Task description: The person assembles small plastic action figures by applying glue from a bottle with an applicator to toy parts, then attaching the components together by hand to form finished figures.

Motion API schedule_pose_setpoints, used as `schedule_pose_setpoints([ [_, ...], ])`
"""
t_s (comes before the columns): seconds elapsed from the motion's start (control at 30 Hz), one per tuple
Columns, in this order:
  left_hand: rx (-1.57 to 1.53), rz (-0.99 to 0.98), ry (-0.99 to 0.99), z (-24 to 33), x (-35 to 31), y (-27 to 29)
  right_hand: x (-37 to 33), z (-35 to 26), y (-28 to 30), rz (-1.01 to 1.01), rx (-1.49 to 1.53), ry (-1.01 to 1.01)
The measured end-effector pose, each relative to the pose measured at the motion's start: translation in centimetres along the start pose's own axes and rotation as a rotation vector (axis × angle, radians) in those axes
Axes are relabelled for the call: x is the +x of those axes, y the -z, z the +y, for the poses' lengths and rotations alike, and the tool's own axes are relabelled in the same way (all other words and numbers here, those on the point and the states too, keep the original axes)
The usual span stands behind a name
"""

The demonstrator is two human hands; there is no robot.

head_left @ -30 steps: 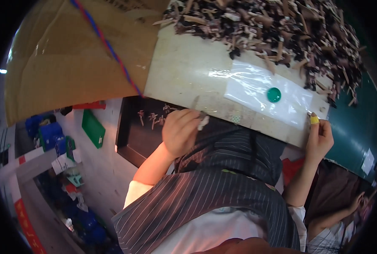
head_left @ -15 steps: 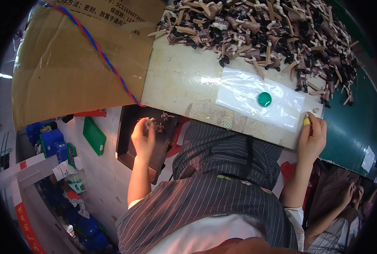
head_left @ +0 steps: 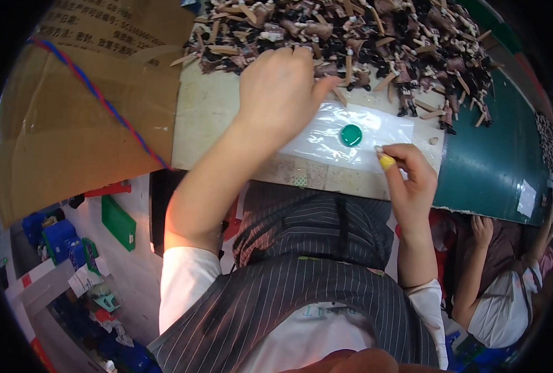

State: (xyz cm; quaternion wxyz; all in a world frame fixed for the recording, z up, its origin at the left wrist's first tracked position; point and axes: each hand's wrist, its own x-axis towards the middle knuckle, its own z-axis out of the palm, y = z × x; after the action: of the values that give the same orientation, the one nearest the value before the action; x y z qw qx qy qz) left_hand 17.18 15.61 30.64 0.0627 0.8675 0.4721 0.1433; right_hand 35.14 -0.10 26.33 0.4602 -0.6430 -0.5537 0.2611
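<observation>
A large heap of small toy figures (head_left: 326, 31), brown, black and pale with flat tan pieces among them, covers the far part of the table. My left hand (head_left: 279, 93) reaches to the heap's near edge, back upward. Its thumb stands out to the side, while the fingertips are hidden against the figures. Below the heap lies a clear plastic bag (head_left: 317, 140) with a round green lid-like disc (head_left: 351, 135) on it. At the bag's right end is my right hand (head_left: 416, 180), thumb and forefinger pinched together, yellow tape on one finger. Whatever small thing they hold is unclear.
A cardboard sheet (head_left: 83, 143) with a twisted red and blue cord (head_left: 96, 93) stands at the left. A tiny pale piece (head_left: 433, 141) lies right of the bag. Beyond is a green tabletop (head_left: 494, 168), with another person's hand (head_left: 483, 230) at its edge.
My left hand has moved from above the dark tray, where it held a small figure, up to the heap. My right hand has shifted left to the bag's edge. The view has shifted too.
</observation>
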Motion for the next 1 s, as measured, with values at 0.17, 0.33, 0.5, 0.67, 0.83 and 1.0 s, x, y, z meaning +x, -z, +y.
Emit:
schedule_pose_setpoints([
  [0.17, 0.232, -0.262, -0.055, -1.0, 1.9, -1.7, 1.3, -0.1, -1.5, -0.076, -0.157, 0.116],
  [0.33, -0.003, -0.020, -0.075, -3.6, -1.5, -1.6, 1.7, 0.1, -1.9, -0.127, -0.282, 0.156],
  [0.5, -1.392, -0.016, 0.436, -6.6, -7.6, -0.1, 2.0, -0.4, -2.5, -0.180, -0.373, 0.189],
  [0.67, -1.713, 0.037, 0.599, -7.6, -11.1, -1.9, 1.9, -0.8, -2.4, -0.175, -0.443, 0.200],
  [0.83, -1.902, -0.180, 0.574, -4.9, -11.6, -2.3, 1.5, -2.2, -1.7, -0.107, -0.206, 0.125],
  [1.0, -1.793, -0.246, 0.308, -1.0, -12.0, -2.2, -0.1, -3.7, -1.3, -0.090, 0.250, 0.031],
])
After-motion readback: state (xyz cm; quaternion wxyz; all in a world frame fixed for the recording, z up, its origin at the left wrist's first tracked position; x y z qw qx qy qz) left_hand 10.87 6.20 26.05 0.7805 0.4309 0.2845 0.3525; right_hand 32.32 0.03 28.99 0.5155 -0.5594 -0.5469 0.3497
